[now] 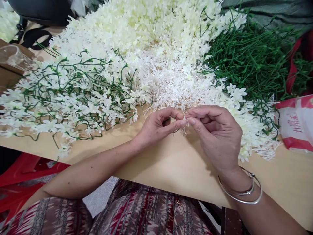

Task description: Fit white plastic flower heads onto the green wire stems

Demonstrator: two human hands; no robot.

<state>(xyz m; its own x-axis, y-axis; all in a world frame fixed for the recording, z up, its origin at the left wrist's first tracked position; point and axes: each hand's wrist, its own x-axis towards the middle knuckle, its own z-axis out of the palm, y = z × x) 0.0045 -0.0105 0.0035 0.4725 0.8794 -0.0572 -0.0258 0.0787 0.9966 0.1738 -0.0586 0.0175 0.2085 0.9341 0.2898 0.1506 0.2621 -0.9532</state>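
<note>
Two grips, left hand (158, 125) and right hand (217, 133), pinch one stamen (183, 131); I'd keep fingertips close, pressure straight.

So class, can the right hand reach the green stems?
Probably yes: the green stems lie uncovered beyond the right hand, though it and the left hand pinch a small white piece.

Bare table (176, 166) in front, dense flower heaps (151, 36) beyond.
</note>
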